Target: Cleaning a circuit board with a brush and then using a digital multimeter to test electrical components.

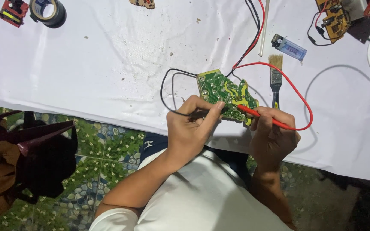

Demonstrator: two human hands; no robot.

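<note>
Two probes down on the board (227,95) at the table edge: our left hand (191,128) pinches the black probe (206,113), right hand (273,137) grips the red probe (255,113), so we're mid-check, plenty of spots untested

- A white cloth (108,64) covered the table from the far edge down to the near side, with small crumbs and dust scattered on it.
- The cloth showed soft wrinkles, and its near edge ran slanting from left down to right.
- Below the table the floor (103,154) had tiles printed with green leaves, small white flowers and round pebbles.
- On the left, a dark purple plastic chair (43,145) stood on this floor.
- The light fell evenly on the cloth, while the near right corner stayed dark.
</note>
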